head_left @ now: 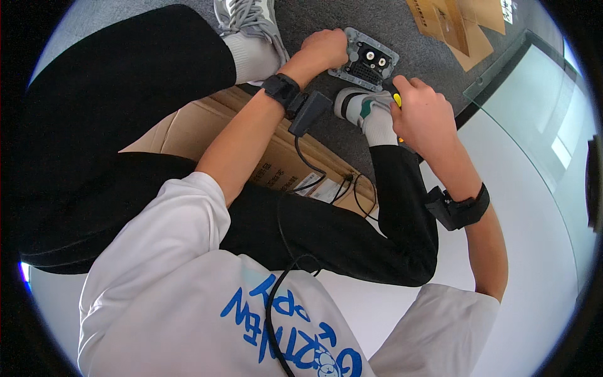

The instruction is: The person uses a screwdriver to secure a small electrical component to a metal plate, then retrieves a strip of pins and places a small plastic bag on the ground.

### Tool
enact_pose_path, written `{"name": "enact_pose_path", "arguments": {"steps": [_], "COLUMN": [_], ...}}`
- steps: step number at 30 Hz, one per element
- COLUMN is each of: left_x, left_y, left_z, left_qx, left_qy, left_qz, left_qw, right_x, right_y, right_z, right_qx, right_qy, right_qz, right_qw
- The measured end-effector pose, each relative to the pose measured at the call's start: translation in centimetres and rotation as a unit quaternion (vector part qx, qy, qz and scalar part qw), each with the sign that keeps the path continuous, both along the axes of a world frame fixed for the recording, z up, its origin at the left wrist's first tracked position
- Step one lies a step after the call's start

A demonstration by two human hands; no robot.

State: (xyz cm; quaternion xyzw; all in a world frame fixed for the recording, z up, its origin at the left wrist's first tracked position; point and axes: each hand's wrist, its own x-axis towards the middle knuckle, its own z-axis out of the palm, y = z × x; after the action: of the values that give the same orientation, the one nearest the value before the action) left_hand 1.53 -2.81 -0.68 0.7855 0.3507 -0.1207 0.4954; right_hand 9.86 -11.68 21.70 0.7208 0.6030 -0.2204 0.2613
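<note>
A grey metal housing (366, 59) with a black inside and two round silver parts is tilted just above or on the carpet, beyond my right shoe. My left hand (325, 49) grips its left edge, fingers closed round the rim. To the right of the housing, my right hand (426, 116) is closed on a yellow-and-black handled tool (397, 100). Most of that tool is hidden by my fingers, so its working end cannot be made out. It appears apart from the housing.
Flat cardboard boxes (276, 164) lie between my legs, with a black cable (295, 151) running over them from my wrist device (309, 113). An open cardboard carton (468, 31) sits at the far right. A glass panel (534, 94) stands beside my right arm.
</note>
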Motion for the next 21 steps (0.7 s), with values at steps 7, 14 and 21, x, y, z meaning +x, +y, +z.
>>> {"name": "enact_pose_path", "arguments": {"steps": [7, 14, 21], "left_x": [-0.2, -0.1, -0.4], "left_y": [0.0, -1.0, -0.9], "left_z": [0.1, 1.0, 1.1], "left_qx": [-0.022, 0.002, 0.019], "left_qy": [0.004, 0.004, -0.007], "left_qz": [0.008, 0.035, 0.030], "left_qw": [1.000, 0.999, 0.999], "right_x": [0.2, 1.3, 1.6], "right_y": [-0.8, -0.3, 0.8], "right_z": [-0.7, -0.8, -0.8], "right_qx": [-0.015, 0.024, 0.010], "right_qy": [-0.044, 0.017, 0.012], "right_qz": [0.077, -0.019, -0.098], "right_qw": [0.996, 0.999, 0.995]}}
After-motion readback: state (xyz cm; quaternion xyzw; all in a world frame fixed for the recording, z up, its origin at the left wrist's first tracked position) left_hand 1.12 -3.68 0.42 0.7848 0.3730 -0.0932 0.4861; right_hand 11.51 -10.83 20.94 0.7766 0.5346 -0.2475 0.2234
